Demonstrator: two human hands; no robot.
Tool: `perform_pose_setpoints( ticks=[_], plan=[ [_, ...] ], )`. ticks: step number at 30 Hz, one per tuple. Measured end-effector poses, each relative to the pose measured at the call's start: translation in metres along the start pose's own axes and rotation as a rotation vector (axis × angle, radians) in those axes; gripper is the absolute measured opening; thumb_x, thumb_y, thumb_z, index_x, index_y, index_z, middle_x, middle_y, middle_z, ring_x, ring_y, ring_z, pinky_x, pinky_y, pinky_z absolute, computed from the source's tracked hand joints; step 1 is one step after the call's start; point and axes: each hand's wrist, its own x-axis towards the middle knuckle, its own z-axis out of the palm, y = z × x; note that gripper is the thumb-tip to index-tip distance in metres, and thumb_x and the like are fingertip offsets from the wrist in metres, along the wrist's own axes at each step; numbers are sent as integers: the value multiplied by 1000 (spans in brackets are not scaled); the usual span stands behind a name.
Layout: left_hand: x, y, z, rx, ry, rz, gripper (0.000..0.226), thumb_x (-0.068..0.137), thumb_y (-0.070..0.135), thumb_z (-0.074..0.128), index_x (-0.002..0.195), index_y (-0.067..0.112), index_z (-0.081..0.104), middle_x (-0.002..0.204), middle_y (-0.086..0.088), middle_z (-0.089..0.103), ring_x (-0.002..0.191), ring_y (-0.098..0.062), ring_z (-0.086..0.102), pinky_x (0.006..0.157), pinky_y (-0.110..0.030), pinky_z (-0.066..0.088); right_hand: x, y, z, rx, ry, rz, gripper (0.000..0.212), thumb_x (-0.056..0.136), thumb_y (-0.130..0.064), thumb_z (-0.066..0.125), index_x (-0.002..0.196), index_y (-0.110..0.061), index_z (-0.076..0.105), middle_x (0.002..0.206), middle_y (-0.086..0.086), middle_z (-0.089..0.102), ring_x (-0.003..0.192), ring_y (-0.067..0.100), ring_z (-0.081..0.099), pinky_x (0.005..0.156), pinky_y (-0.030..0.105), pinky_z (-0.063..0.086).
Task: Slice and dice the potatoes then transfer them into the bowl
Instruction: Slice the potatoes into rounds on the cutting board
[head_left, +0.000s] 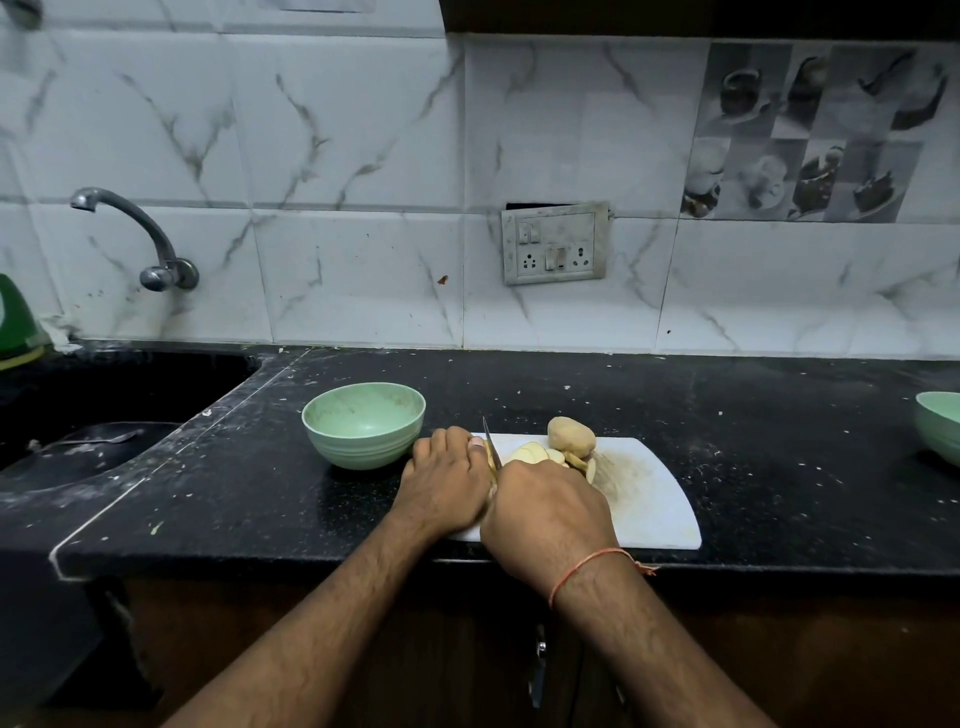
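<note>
Potato (491, 464) mostly hidden btwn hands; left hand (447, 480) prob. pinning it, right hand (545, 512) gripping knife (491, 441).

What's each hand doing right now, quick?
Left hand: fingers curled on the potato being cut, mostly hidden.
Right hand: gripping the knife, blade down by the slices.

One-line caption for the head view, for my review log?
Right hand slices potato with a knife on a white cutting board, left hand steadying it, empty green bowl alongside.
</note>
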Motion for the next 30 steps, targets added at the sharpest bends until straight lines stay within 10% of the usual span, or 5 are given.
perform_pose_setpoints(
  ticks=[6, 10, 17, 30],
  plan=[
    [-1, 5, -3, -23, 3, -11, 34, 114, 41, 23, 122, 16, 45, 133, -5, 48, 130, -28, 40, 113, -45, 35, 13, -3, 8, -95, -9, -61, 42, 100, -20, 48, 142, -17, 50, 122, 4, 62, 119, 27, 58, 83, 34, 48],
    [-1, 2, 0, 21, 30, 18, 35, 113, 39, 24, 123, 14, 46, 132, -8, 49, 129, -31, 42, 113, -45, 35, 2, 0, 10, -126, -23, -63, 29, 98, -16, 50, 124, -14, 62, 121, 6, 65, 115, 29, 62, 77, 33, 42],
    [10, -8, 10, 112, 45, 39, 86, 88, 51, -17, 133, 14, 46, 131, -7, 47, 121, -31, 44, 108, -46, 35, -3, 4, 7, -145, -26, -63, 27, 98, -14, 51, 121, -13, 62, 121, 5, 65, 116, 29, 62, 76, 32, 38],
    [-3, 5, 1, -30, 87, -12, 31, 112, 41, 28, 124, 20, 47, 134, -4, 50, 131, -28, 41, 114, -45, 34, 10, 12, 14, -101, -35, -62, 23, 96, -18, 51, 115, -15, 63, 103, 6, 59, 112, 27, 62, 73, 32, 39]
  ],
)
